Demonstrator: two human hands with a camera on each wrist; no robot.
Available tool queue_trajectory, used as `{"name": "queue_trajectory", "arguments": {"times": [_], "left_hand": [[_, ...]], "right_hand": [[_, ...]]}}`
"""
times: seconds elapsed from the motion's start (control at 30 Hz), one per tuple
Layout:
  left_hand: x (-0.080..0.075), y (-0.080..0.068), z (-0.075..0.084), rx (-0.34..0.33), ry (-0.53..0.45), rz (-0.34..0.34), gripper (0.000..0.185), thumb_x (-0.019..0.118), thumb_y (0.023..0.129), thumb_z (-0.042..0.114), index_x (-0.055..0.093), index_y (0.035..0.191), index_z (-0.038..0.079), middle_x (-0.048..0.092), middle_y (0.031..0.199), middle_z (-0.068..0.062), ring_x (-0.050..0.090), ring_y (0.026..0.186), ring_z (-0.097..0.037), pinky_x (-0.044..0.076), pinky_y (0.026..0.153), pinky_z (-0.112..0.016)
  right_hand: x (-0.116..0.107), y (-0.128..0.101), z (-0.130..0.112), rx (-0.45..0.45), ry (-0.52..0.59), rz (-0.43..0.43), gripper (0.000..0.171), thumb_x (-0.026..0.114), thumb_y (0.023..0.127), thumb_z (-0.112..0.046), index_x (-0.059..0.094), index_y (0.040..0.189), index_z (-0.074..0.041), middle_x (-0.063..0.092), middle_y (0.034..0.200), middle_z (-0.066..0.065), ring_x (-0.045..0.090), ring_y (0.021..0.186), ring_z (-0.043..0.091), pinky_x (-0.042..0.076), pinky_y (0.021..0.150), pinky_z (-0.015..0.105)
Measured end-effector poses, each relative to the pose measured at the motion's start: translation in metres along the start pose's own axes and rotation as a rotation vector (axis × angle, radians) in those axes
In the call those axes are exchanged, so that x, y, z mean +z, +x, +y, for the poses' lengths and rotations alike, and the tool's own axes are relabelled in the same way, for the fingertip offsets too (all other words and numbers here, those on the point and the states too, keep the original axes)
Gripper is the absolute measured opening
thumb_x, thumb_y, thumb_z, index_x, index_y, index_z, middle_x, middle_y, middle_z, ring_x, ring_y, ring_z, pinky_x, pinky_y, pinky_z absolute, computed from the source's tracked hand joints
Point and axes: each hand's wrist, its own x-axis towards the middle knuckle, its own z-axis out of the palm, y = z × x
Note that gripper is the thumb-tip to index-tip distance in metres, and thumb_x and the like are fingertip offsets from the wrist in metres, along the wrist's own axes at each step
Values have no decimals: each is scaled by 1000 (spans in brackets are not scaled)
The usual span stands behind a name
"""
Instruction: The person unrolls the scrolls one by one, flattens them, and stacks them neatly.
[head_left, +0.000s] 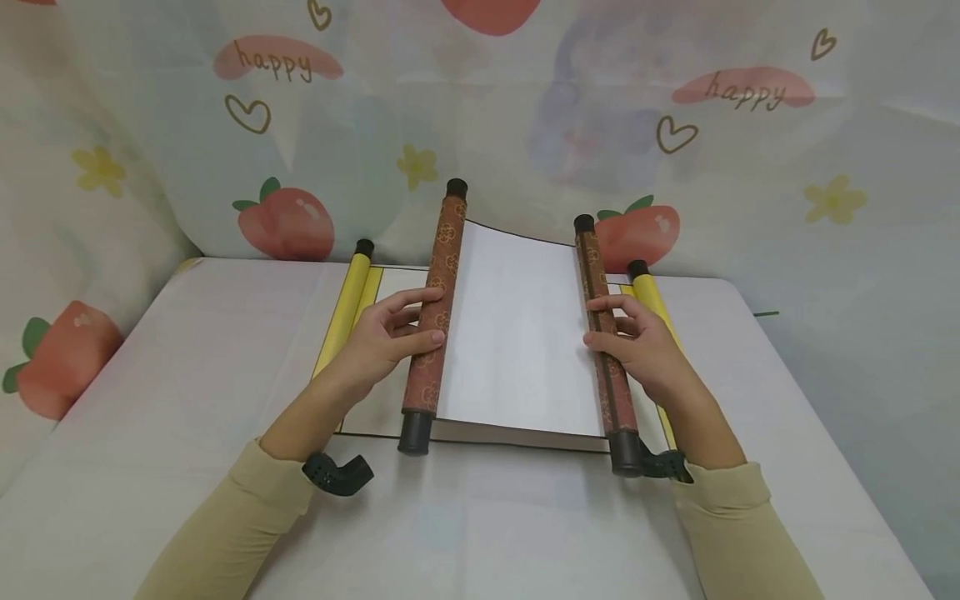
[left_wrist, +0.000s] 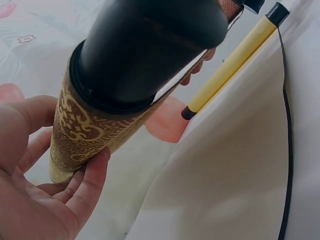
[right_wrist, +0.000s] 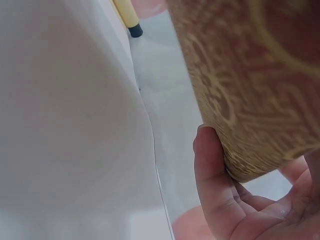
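Both forearms reach up from the lower frame corners (sleeves pushed to the wrists). The left hand [head_left: 390, 333] at centre-left and the right hand [head_left: 637, 346] at centre-right each curl their fingers, thumbs inward.

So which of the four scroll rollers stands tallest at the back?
The thick brown patterned roller gripped by the left hand; its black cap tops the thinner brown roller and both yellow ones.

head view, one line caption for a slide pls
Both hands, left hand and right hand, grip a brown scroll above a yellow scroll.
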Motion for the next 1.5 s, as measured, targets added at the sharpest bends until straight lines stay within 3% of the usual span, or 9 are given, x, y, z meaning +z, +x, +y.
{"name": "queue_trajectory", "arguments": {"times": [0.57,0.9,1.5], "left_hand": [[-3,-3,1,-8,-14,9,55,73,91,11,54,142,21,52,142,-7,57,123,-29,57,85,-31],[-4,-3,2,1,-22,6,55,72,91,10,54,142,20,51,143,-7,57,122,-29,56,84,-31],[-7,-2,3,15,-12,13,55,72,92,11,54,142,20,51,143,-6,58,122,-29,56,85,-31]], "right_hand": [[-4,-2,0,-23,33,-11,39,56,100,-14,48,138,-8,50,128,25,63,93,19,57,74,29],[-4,-1,2,-13,2,-20,51,71,93,-20,47,137,-11,48,132,23,65,90,20,58,73,34],[-9,-2,-2,-1,15,-13,46,61,99,-17,45,141,-15,49,120,19,63,90,18,57,73,33]]}}
